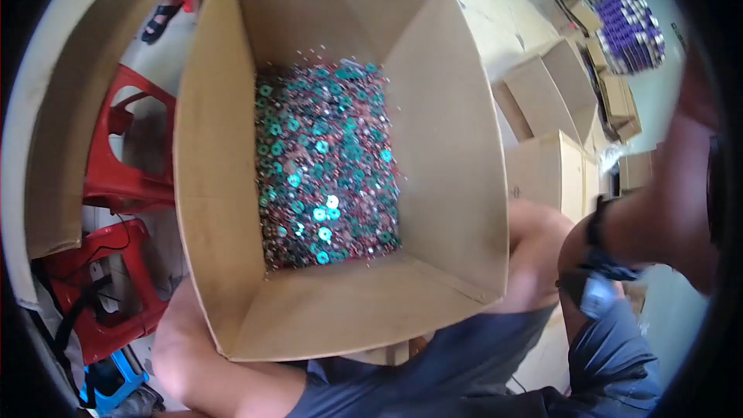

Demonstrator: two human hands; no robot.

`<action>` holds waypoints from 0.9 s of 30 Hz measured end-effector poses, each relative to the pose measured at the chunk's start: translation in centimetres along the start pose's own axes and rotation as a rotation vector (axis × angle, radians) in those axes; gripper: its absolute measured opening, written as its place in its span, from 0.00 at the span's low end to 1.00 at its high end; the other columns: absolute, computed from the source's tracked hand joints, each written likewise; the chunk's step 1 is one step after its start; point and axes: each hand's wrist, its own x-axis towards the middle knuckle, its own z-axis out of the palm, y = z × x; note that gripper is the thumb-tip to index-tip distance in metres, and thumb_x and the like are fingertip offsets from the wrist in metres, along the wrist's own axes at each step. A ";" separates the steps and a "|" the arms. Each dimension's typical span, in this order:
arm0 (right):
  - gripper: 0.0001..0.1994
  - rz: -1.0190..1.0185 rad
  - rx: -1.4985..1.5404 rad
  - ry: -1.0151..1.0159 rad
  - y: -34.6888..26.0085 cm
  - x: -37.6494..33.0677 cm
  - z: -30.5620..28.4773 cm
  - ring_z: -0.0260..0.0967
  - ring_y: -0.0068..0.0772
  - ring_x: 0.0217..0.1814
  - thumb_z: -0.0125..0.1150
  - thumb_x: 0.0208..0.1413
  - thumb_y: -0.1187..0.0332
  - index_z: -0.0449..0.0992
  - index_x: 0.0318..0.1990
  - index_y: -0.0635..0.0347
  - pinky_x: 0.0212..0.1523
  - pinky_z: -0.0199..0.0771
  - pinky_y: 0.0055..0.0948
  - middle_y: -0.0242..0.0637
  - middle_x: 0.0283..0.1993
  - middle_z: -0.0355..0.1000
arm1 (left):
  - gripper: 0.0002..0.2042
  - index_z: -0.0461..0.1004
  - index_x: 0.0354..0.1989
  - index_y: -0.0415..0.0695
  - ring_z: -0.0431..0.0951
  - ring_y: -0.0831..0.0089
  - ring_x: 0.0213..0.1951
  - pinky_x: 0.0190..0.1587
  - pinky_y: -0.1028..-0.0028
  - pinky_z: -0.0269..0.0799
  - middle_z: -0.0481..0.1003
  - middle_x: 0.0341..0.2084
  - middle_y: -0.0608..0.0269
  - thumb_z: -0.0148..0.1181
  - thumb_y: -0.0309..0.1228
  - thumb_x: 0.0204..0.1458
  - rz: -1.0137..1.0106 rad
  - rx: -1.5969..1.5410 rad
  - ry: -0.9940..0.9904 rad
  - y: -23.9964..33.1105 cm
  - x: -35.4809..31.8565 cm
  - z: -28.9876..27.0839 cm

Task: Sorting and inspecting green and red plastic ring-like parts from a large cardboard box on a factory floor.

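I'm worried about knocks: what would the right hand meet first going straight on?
The way looks free as far as the picture shows: the right hand, blurred, appears to point up past the picture's right rim, though depth is unclear.

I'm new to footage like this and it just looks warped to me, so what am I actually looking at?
There is no robot here: a person works with bare hands, wearing a wide fisheye camera on the head. This single picture looks down from there, so straight edges bend and its left is the person's left.

In the middle is an open cardboard box, seen from above, with loose teal discs and tiny reddish bits at its bottom. Below it show the person's bare legs.

The blurred arm at right, with a dark band, is probably the person's right one; whether that hand holds anything, I can't tell. The left hand is out of view.

Red stools stand at left.
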 end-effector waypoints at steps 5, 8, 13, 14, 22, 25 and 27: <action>0.15 0.143 -0.110 0.822 -6.8 -1.2 7.4 0.76 0.28 0.37 0.67 0.44 0.70 0.80 0.39 0.70 0.38 0.74 0.26 0.45 0.37 0.78 | 0.14 0.75 0.50 0.40 0.76 0.71 0.46 0.50 0.74 0.71 0.77 0.44 0.56 0.53 0.34 0.61 0.087 -0.052 -0.066 3.0 -0.7 3.3; 0.14 0.040 -0.118 1.012 -7.5 -2.6 7.1 0.76 0.28 0.34 0.65 0.45 0.70 0.79 0.37 0.72 0.35 0.74 0.27 0.47 0.34 0.78 | 0.14 0.75 0.50 0.40 0.76 0.71 0.46 0.50 0.73 0.71 0.77 0.44 0.56 0.52 0.34 0.61 0.151 -0.052 -0.084 5.2 -1.4 3.0; 0.14 -0.087 -0.090 1.070 -9.9 -6.6 6.8 0.76 0.28 0.34 0.65 0.45 0.70 0.79 0.38 0.72 0.35 0.74 0.27 0.47 0.35 0.78 | 0.14 0.75 0.50 0.40 0.76 0.70 0.46 0.50 0.73 0.71 0.77 0.44 0.55 0.52 0.34 0.61 0.277 -0.014 -0.094 10.3 -2.6 0.5; 0.14 -0.132 -0.087 1.083 -10.2 -7.5 6.6 0.76 0.28 0.35 0.65 0.45 0.70 0.79 0.38 0.72 0.35 0.74 0.27 0.47 0.35 0.78 | 0.14 0.74 0.50 0.40 0.76 0.70 0.46 0.50 0.73 0.71 0.77 0.44 0.55 0.52 0.34 0.61 0.311 -0.002 -0.080 11.6 -2.8 -0.2; 0.15 -0.833 0.078 1.026 -20.5 -11.7 10.2 0.75 0.28 0.35 0.64 0.46 0.70 0.78 0.39 0.73 0.36 0.74 0.28 0.48 0.36 0.77 | 0.15 0.74 0.50 0.39 0.76 0.69 0.47 0.50 0.72 0.71 0.76 0.45 0.54 0.52 0.35 0.61 0.614 0.397 0.272 25.7 -9.9 -18.5; 0.15 -1.228 0.228 0.866 -28.8 -13.9 13.2 0.75 0.28 0.36 0.64 0.46 0.70 0.78 0.40 0.73 0.36 0.74 0.28 0.48 0.36 0.77 | 0.15 0.74 0.51 0.39 0.76 0.69 0.47 0.50 0.72 0.71 0.76 0.45 0.54 0.52 0.35 0.61 0.687 0.709 0.507 33.9 -17.9 -27.6; 0.15 -1.428 0.342 0.746 -33.4 -16.7 16.6 0.75 0.28 0.36 0.64 0.46 0.70 0.78 0.40 0.73 0.36 0.74 0.28 0.48 0.37 0.77 | 0.15 0.74 0.51 0.39 0.76 0.69 0.47 0.50 0.71 0.71 0.76 0.45 0.53 0.52 0.35 0.61 0.699 0.910 0.616 39.1 -24.4 -31.9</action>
